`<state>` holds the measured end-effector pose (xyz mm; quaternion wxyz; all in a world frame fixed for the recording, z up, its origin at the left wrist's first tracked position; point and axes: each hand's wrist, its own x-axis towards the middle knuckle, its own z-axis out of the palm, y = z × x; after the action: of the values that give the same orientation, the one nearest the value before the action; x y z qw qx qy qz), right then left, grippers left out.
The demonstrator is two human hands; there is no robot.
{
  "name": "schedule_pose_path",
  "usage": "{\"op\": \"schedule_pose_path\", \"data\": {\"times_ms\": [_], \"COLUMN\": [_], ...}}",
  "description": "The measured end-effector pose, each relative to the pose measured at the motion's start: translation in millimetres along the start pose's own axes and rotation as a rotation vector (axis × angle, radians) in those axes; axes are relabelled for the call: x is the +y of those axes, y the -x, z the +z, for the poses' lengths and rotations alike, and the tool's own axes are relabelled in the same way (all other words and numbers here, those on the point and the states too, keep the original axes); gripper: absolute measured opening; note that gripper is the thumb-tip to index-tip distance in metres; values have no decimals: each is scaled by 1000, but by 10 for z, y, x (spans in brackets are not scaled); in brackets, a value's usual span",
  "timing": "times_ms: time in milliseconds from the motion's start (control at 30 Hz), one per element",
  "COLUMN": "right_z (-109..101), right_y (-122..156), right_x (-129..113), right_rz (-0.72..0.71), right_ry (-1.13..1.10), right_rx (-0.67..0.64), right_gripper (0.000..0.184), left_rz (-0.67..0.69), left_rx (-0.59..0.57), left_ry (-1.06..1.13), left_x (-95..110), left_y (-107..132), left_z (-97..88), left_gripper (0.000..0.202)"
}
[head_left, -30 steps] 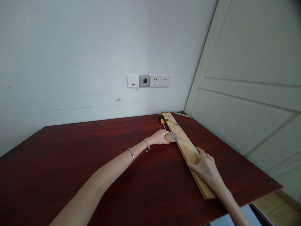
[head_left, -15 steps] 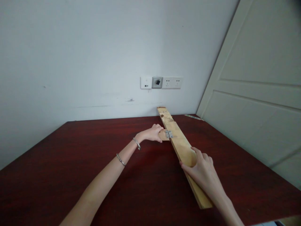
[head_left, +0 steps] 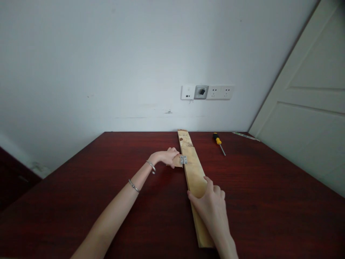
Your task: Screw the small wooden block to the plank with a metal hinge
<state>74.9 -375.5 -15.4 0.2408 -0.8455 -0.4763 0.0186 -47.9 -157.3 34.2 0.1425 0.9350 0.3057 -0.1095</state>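
Observation:
A long pale wooden board [head_left: 192,167] lies lengthwise on the dark red table [head_left: 129,223]. A metal hinge [head_left: 183,159] joins its left edge to a small wooden piece [head_left: 177,161]. My left hand [head_left: 167,157] is closed around that small piece, with thumb in front and fingers over the far side. My right hand [head_left: 211,201] grips the near part of the board across its width, thumb on the left edge and fingers on the right. The palm hides part of the board's right edge. Two silver bracelets circle my left wrist and forearm.
A screwdriver [head_left: 217,140] with a yellow and black handle lies right of the board's far end. Farther right, a thin pale strip [head_left: 245,136] rests near the table's back edge. Wall sockets [head_left: 219,92] sit above the table, and a white panelled door [head_left: 309,104] stands at the right.
The board's near end has swung left, so it lies straighter away from me; both hands moved left with it. My view has turned left, and the screwdriver, hidden before, now shows.

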Motion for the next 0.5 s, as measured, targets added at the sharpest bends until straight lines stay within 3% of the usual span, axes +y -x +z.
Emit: {"op": "schedule_pose_path", "data": {"times_ms": [233,500], "right_z": [70,109], "right_y": [73,94], "right_x": [-183,-216], "right_rz": [-20,-48], "right_ry": [7,13], "right_rx": [-20,-3], "right_gripper": [67,67], "left_rz": [-70,-97], "left_rx": [-72,-96], "left_ry": [33,88], "left_x": [-177,-188], "left_y": [127,201], "left_z": [-38,-64], "left_gripper": [73,81]}}
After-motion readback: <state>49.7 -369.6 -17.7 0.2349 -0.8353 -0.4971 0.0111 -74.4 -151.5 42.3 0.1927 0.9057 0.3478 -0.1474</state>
